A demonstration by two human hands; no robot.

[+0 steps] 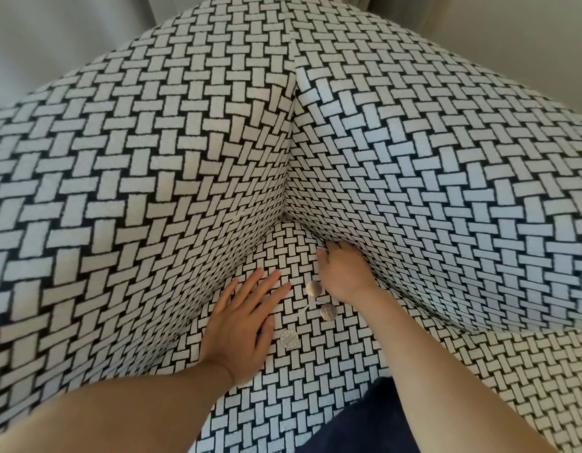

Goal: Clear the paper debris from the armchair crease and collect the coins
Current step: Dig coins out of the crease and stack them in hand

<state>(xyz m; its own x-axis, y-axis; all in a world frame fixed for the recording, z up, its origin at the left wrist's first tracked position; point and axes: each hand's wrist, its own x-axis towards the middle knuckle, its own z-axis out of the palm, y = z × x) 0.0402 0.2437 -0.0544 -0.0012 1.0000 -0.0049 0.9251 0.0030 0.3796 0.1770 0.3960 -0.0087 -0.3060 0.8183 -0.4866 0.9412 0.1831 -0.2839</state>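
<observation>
Head view: your left hand (pixel 247 325) lies flat, fingers straight, on the seat (pixel 316 380); your right hand (pixel 343 273) curls into the crease (pixel 302 228), grasp indeterminable. Three coins (pixel 328 311) lie between them. Rake outward slowly.

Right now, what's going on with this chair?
A person is digging through a patterned armchair. The left hand lies flat on the seat, fingers straight. The right hand has its fingers curled into the crease where the seat meets the chair's side; whether its grip holds anything is hidden. Three coins lie loose on the seat between the hands, not yet picked up.
</observation>
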